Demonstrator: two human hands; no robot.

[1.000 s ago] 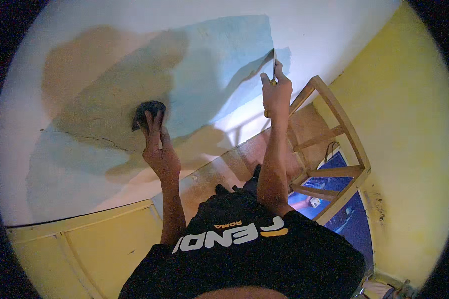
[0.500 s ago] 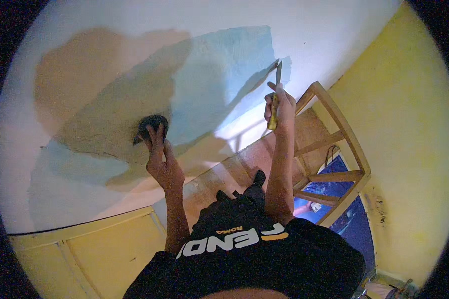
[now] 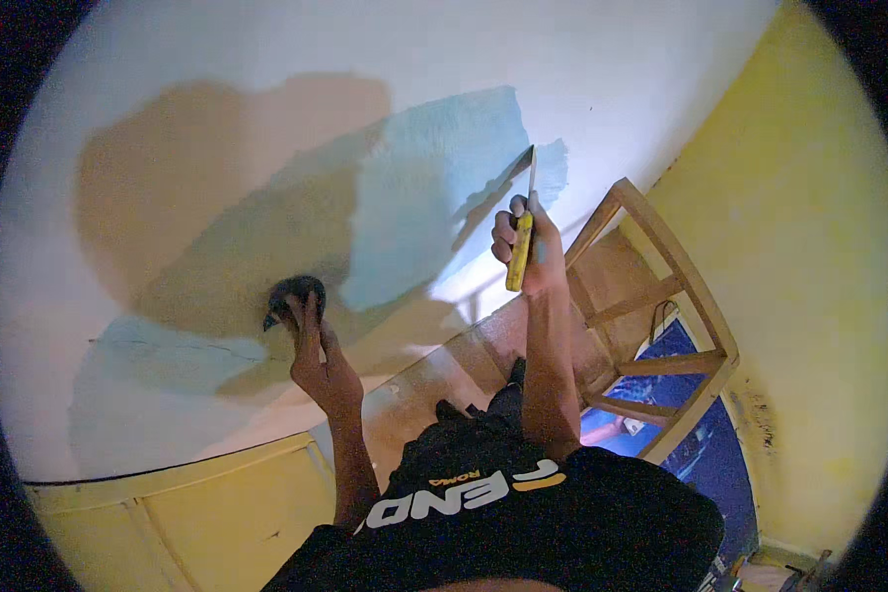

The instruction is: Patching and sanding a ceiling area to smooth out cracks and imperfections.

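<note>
In my right hand [image 3: 541, 249] is a scraper [image 3: 521, 259] with a yellow handle and a thin blade seen nearly edge-on. The blade's tip meets its shadow at the right end of a pale blue patch [image 3: 414, 217] on the white surface [image 3: 602, 59]; firm contact cannot be made out. My left hand [image 3: 318, 365] is closed on a dark rounded object [image 3: 298, 296], whose kind is unclear, fingers spread over its near side. It is held in front of the patch's lower left part, where large shadows fall. A thin dark crack [image 3: 187, 344] runs left of that hand.
An open wooden frame with crossbars [image 3: 676, 252] stands to the right, near a yellow wall [image 3: 809, 247]. Blue sheeting [image 3: 705, 434] shows behind it. Yellow panelling [image 3: 227, 503] is at lower left, and brown boards [image 3: 454, 370] lie around my feet.
The view has shifted, so the wall and both hands sit lower in it. My right hand has turned the scraper, showing its blade more edge-on. My left hand keeps its hold.
</note>
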